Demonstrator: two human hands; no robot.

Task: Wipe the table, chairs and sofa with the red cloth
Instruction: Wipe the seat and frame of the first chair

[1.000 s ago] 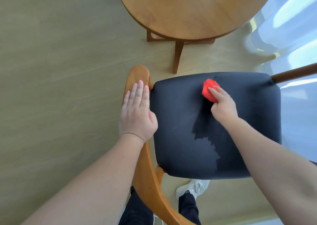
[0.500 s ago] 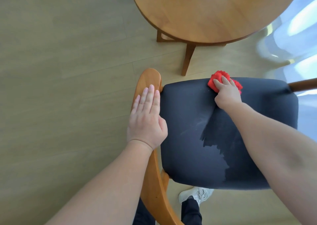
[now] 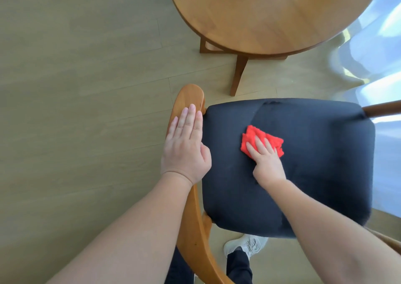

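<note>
A wooden chair with a dark padded seat (image 3: pixel 303 175) stands below me. The red cloth (image 3: pixel 253 137) lies crumpled on the left-middle of the seat. My right hand (image 3: pixel 265 159) presses flat on the cloth with straight fingers. My left hand (image 3: pixel 186 147) rests flat on the chair's curved wooden armrest (image 3: pixel 188 95), fingers straight and together. The round wooden table (image 3: pixel 271 17) stands just beyond the chair.
Pale wood-plank floor (image 3: pixel 76 88) spreads to the left. A sheer white curtain (image 3: pixel 373 51) hangs at the right, close to the chair's far arm (image 3: pixel 382 108). My shoe (image 3: pixel 245 245) shows under the seat's near edge.
My right hand has drawn the red cloth back from the seat's far edge toward the middle-left of the seat. My left hand stays on the armrest.
</note>
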